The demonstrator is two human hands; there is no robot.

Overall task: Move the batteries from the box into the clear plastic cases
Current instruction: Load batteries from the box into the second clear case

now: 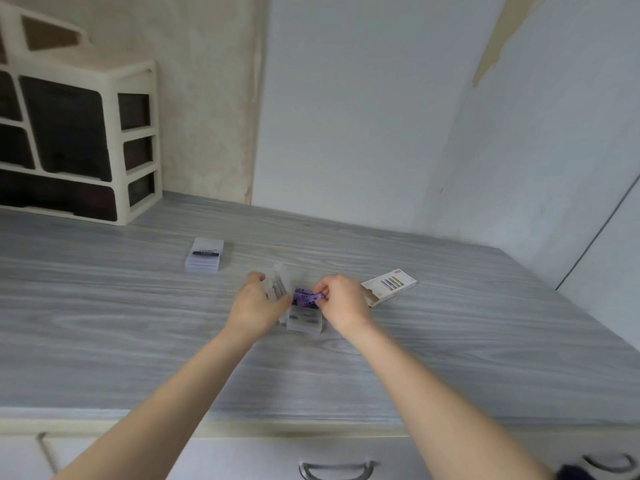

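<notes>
Countertop (138,323) of grey woodgrain carries it all. A cream drawer organiser (86,133) stands far left, the battery box (389,287) lies open to the right, and a shut clear case (204,255) waits farther left. My left hand (258,306) braces the open case (304,318), fingers curled on its lid. My right hand (343,299) pinches a purple battery (305,296), its long axis running left-right across the case, just beside my fingertips.

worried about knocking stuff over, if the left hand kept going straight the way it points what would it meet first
Probably the open lid of the clear case just ahead of the left hand; its fingers already look close to it, though depth is unclear.
</notes>
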